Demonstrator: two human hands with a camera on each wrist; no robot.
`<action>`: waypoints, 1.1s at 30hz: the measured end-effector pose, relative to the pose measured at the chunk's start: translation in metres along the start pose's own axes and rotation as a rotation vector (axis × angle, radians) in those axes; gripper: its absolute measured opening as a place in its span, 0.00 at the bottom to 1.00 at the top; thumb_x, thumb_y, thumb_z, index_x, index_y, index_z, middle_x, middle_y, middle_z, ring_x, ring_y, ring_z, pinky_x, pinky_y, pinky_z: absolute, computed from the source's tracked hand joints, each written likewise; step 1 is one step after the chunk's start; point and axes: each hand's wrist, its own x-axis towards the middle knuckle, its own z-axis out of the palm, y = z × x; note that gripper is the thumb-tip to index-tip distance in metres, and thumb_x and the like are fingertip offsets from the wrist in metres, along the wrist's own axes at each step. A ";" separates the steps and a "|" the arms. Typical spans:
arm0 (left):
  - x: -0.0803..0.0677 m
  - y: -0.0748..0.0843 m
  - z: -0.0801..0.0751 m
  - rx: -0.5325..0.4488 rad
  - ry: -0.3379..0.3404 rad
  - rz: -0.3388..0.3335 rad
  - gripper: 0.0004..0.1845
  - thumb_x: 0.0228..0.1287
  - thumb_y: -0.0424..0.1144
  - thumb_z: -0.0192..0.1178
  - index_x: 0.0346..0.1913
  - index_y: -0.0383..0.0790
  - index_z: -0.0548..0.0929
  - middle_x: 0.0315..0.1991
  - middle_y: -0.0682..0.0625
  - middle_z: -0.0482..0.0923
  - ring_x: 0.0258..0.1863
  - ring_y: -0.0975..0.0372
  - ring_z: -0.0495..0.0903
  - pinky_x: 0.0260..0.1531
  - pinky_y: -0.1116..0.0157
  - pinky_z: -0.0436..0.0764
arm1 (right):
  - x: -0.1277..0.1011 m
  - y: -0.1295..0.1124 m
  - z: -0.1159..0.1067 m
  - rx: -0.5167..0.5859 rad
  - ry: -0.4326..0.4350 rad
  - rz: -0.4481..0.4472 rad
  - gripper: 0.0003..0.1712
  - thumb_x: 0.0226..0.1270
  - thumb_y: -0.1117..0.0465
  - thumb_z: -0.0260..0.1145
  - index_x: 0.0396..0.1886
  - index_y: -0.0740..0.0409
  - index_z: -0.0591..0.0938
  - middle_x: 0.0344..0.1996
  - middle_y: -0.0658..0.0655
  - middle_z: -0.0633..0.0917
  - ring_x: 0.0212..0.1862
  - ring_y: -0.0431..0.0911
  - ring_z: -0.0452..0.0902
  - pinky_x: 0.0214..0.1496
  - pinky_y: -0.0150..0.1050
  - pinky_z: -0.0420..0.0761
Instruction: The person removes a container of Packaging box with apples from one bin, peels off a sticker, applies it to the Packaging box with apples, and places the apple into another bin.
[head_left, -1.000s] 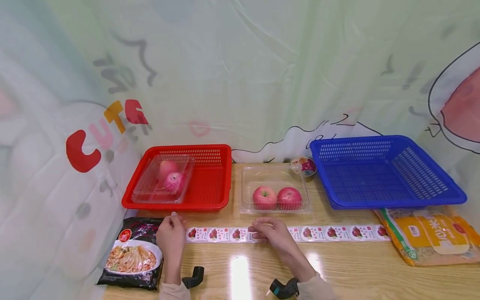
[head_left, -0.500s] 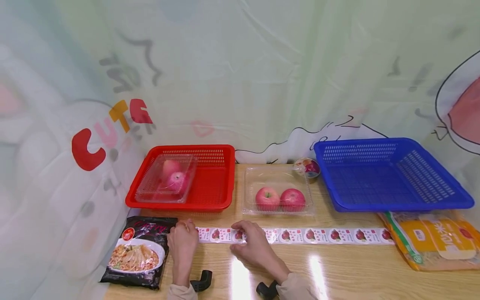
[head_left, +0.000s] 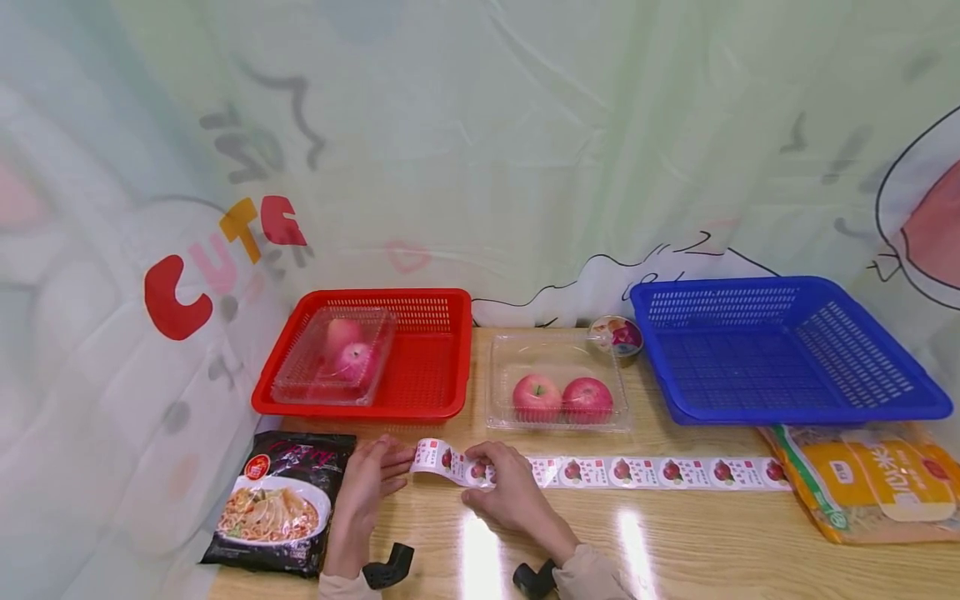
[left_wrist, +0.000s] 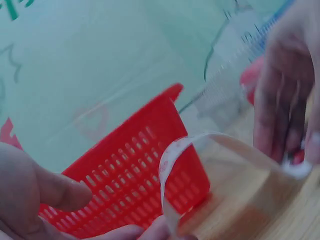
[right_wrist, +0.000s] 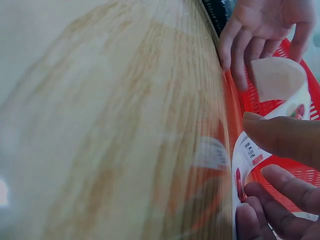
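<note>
A strip of labels (head_left: 622, 471) printed with red fruit lies across the table, its left end curled up off the surface. Beside that curled end is my left hand (head_left: 365, 482), fingers extended and thumb apart; in the left wrist view the strip's end (left_wrist: 172, 165) comes down against its fingers. My right hand (head_left: 510, 492) is low over the strip farther right, fingers touching it. In the right wrist view the thumb (right_wrist: 280, 135) stands apart from the fingers, with the strip passing between.
A red basket (head_left: 423, 410) holds a clear box of apples (head_left: 356, 362). Another clear box (head_left: 551, 354) with two apples stands mid-table, a small tin (head_left: 618, 336) behind it. A blue basket (head_left: 757, 367) overlaps an orange bag (head_left: 870, 483). A black noodle packet (head_left: 277, 508) lies left.
My left hand first moved right to the strip's end, then its fingers spread as that end curled upward. My right hand shifted left along the strip, then stayed there.
</note>
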 end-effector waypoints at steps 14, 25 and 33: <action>0.008 -0.006 -0.016 -0.387 -0.077 0.025 0.18 0.79 0.27 0.53 0.66 0.21 0.69 0.61 0.43 0.72 0.55 0.61 0.79 0.54 0.72 0.82 | 0.001 -0.005 0.003 -0.031 0.005 0.049 0.28 0.49 0.60 0.84 0.52 0.58 0.86 0.36 0.50 0.85 0.47 0.47 0.77 0.50 0.43 0.69; 0.002 -0.020 -0.027 -0.439 -0.355 0.096 0.33 0.71 0.17 0.43 0.78 0.21 0.52 0.65 0.47 0.78 0.64 0.59 0.80 0.65 0.44 0.81 | 0.002 -0.022 0.011 -0.078 0.107 -0.035 0.25 0.53 0.64 0.82 0.51 0.60 0.87 0.47 0.58 0.89 0.50 0.52 0.82 0.50 0.48 0.80; 0.001 -0.023 -0.026 -0.492 -0.324 0.166 0.24 0.76 0.18 0.43 0.72 0.22 0.64 0.61 0.48 0.81 0.61 0.60 0.84 0.62 0.60 0.85 | 0.012 -0.043 0.025 -0.051 0.188 -0.328 0.29 0.54 0.65 0.84 0.57 0.57 0.87 0.55 0.55 0.88 0.57 0.50 0.82 0.59 0.46 0.85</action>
